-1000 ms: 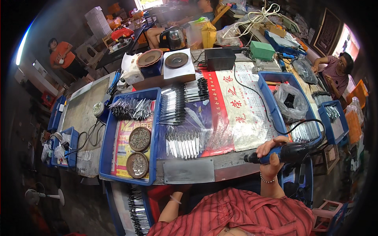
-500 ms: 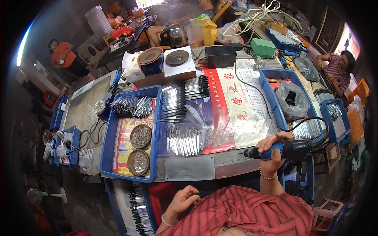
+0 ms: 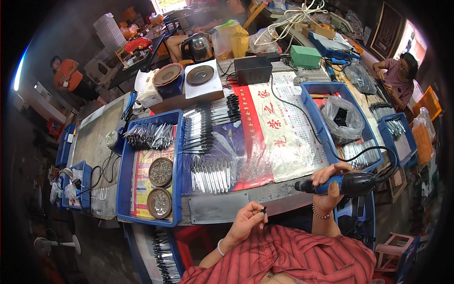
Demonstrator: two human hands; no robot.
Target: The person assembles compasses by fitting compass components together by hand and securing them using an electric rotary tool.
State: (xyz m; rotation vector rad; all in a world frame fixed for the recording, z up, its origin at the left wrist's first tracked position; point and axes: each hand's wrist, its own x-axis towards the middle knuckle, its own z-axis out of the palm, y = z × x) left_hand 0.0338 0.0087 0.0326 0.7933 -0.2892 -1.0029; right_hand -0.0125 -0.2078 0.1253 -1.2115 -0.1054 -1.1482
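My right hand (image 3: 325, 190) is wrapped round a blue and black corded mini electric drill (image 3: 358, 183), held level past the table's front edge with its thin tip pointing left. My left hand (image 3: 247, 220) is in front of the table edge, closed in a pinch on a small black part (image 3: 263, 209) whose exact kind is too small to make out. It sits left of the drill's tip and a little lower, apart from it. Closest on the tabletop is a row of silver and black pens (image 3: 211, 176), beyond a flat grey metal plate (image 3: 218, 208).
A blue tray (image 3: 178, 165) at left holds pens and two round dishes (image 3: 160, 203) of tiny parts. At right, another blue tray (image 3: 316, 113) contains a bag of black pieces (image 3: 342, 118). The drill's black cord (image 3: 302, 110) crosses the table to a black box (image 3: 253, 70). Co-workers are around.
My left hand has risen and moved right, toward the drill, and the small black part now shows clearly in its fingers. The whole view has shifted slightly; my right hand keeps its grip.
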